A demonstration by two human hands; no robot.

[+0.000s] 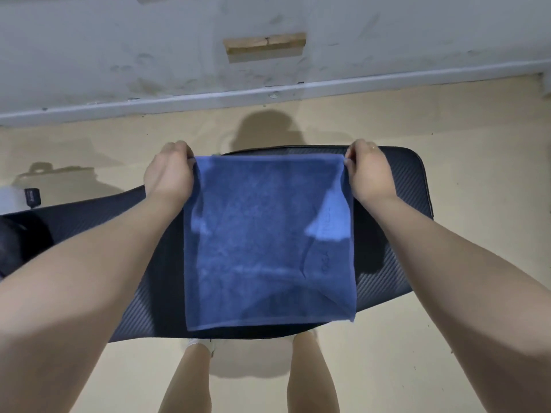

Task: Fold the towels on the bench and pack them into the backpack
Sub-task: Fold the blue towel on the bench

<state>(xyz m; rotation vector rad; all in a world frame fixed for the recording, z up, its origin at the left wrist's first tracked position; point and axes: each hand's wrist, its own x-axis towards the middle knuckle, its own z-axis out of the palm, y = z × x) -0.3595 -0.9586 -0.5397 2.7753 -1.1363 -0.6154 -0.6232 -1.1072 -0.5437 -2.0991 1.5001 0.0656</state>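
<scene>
A person is holding a blue terry towel (268, 239) stretched flat between both hands above a black padded surface (399, 186) whose cover is showing a fine diagonal weave and rounded corners. The left hand (170, 171) is pinching the far left corner, fingers curled tight around the cloth, while the right hand (369, 171) is gripping the far right corner the same way. The towel is reading as nearly square, its soft nap catching pale patches of light, a faint crease running down its right side, and its free near edge is hanging toward the person's legs (247, 380); whether that edge is touching the padding cannot be told. Its taut far edge is running left to right along the surface's length. Much of the padding is lying hidden beneath the cloth and forearms. At far left a dark rounded object (18, 245) is sitting cut off by the frame, too dim to identify. Beyond, a tan floor (477, 114) is meeting a scuffed grey wall (119, 40) bearing a small wooden block (265, 44).
</scene>
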